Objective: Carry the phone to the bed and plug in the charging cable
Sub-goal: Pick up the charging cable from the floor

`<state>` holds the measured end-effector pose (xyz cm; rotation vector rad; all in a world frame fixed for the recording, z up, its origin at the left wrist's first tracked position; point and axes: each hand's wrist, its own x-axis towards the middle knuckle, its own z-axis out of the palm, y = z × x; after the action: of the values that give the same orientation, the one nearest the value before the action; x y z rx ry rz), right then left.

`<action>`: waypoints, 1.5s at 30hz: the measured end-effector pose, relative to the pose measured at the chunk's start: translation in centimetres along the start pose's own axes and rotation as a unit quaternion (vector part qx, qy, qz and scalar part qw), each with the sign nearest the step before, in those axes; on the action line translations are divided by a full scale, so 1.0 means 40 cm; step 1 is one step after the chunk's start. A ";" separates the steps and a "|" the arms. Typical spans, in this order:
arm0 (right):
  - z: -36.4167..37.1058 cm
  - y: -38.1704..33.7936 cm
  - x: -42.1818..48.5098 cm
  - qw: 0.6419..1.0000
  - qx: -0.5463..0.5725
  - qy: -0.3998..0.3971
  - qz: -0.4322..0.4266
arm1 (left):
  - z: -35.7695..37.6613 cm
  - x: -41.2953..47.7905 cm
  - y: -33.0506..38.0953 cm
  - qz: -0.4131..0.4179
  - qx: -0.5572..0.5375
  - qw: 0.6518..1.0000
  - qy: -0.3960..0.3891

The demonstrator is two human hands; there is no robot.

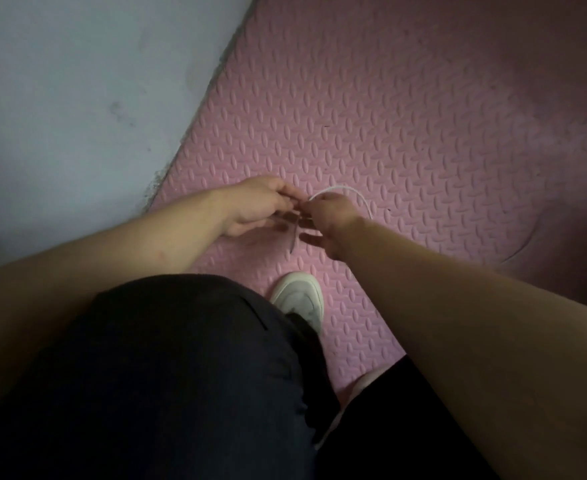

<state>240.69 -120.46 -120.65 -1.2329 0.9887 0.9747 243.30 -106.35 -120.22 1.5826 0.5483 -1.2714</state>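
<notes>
My two hands meet above a pink foam mat (371, 116). My left hand (254, 206) grips a thin dark phone (294, 237), which shows only edge-on between the hands. My right hand (330, 221) pinches the end of a white charging cable (349, 190) right at the phone's top edge. The cable arcs up and over the right hand, then drops behind the wrist. The plug and the phone's port are hidden by my fingers, so I cannot tell whether the plug is in.
A pale grey wall (77, 98) runs along the mat's left edge. A smooth dusky-pink cloth surface (562, 150) lies at the right. Below the hands are my dark trousers (181, 375) and a white shoe (302, 296).
</notes>
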 end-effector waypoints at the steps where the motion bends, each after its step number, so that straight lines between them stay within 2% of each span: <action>1: -0.005 -0.013 -0.024 1.000 0.012 0.007 -0.014 | 0.002 -0.023 0.026 0.011 0.010 1.000 0.000; 11: -0.105 -0.126 -0.396 0.991 0.096 0.057 -0.080 | 0.093 -0.357 0.267 0.088 0.111 0.990 -0.003; 21: -0.204 -0.165 -0.830 0.975 0.151 0.091 -0.136 | 0.256 -0.704 0.426 0.102 0.039 0.993 -0.039; 26: -0.281 -0.134 -1.044 0.963 0.176 0.105 -0.177 | 0.366 -0.880 0.496 0.096 0.012 0.991 -0.088; 33: -0.380 -0.027 -1.344 0.953 0.150 0.063 -0.254 | 0.535 -1.123 0.544 0.105 0.022 0.985 -0.138; 40: -0.432 0.061 -1.633 0.936 0.155 0.121 -0.292 | 0.672 -1.413 0.596 0.118 0.075 0.977 -0.162; 45: -0.455 0.075 -1.795 0.908 0.198 0.181 -0.322 | 0.744 -1.582 0.670 0.183 0.144 0.952 -0.200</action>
<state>216.30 -141.93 -54.01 -1.2829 0.9049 0.0182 229.53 -129.33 -50.29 1.5101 -0.1885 -1.3723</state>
